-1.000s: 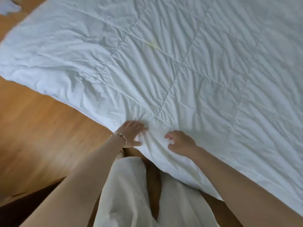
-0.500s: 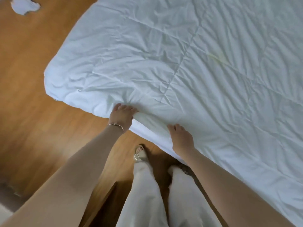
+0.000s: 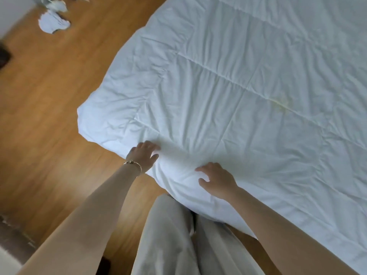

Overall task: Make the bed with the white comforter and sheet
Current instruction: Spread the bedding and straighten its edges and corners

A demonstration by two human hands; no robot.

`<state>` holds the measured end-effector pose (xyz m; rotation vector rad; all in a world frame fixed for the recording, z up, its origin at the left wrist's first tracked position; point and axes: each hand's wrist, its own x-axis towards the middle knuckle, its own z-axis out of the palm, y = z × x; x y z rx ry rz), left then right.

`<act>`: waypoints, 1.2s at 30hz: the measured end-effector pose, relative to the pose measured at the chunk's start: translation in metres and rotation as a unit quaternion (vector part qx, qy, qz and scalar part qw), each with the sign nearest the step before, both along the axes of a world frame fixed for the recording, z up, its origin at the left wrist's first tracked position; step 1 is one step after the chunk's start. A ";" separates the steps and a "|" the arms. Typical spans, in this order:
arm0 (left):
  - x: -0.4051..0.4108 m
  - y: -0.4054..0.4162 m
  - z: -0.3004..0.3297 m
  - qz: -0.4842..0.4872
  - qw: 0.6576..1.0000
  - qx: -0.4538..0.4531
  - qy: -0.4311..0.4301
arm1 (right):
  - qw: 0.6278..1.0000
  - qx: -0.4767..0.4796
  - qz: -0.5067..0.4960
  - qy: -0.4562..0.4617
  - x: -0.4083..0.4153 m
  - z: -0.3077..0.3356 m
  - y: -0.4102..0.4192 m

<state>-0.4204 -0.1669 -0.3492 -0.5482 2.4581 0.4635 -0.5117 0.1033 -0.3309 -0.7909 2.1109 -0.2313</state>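
A white quilted comforter [image 3: 248, 100] fills most of the view, spread flat over the bed and running from the near edge up to the top right. Its surface is wrinkled, with stitched seams crossing it in straight lines, and a faint yellowish stain [image 3: 283, 103] sits on one seam toward the middle. One rounded corner of the comforter hangs out over the wooden floor [image 3: 49, 100] at the left. The sheet cannot be told apart from the comforter here.

The wooden floor is a warm brown and takes up the left side of the view. Near the bottom centre stand the person's legs in pale loose trousers [image 3: 178, 235], just beside the near edge of the bed.

Both bare forearms reach forward to that near edge. The right hand [image 3: 215, 180] lies palm down on the comforter with its fingers spread and fairly straight, pressing on the fabric and gripping nothing. The left hand [image 3: 144, 155] rests at the very edge of the comforter, a short way to the left of the other; its fingers lie over the fabric and a fold bunches up beside them, but whether it pinches the cloth or only presses it I cannot tell. A thin gold bracelet [image 3: 133, 164] circles the left wrist.

At the far upper left, a crumpled white cloth [image 3: 52, 22] lies on the floor, well apart from the bed.
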 end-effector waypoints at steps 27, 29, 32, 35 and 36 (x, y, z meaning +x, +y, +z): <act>-0.071 -0.362 -0.032 0.067 0.985 0.142 -0.076 | 0.985 0.134 -0.040 0.101 -0.043 -0.022 -0.446; -0.074 -0.366 -0.029 0.057 0.986 0.110 -0.112 | 0.987 0.142 -0.057 0.052 -0.051 -0.020 -0.453; -0.088 -0.375 -0.020 0.026 0.982 0.093 -0.160 | 0.986 0.130 -0.105 0.024 -0.070 -0.014 -0.460; -0.108 -0.394 -0.013 -0.010 0.970 0.131 -0.203 | 0.981 0.127 -0.122 0.080 -0.070 -0.009 -0.476; -0.117 -0.403 -0.009 -0.026 0.967 0.132 -0.214 | 0.976 0.128 -0.147 0.096 -0.065 -0.007 -0.485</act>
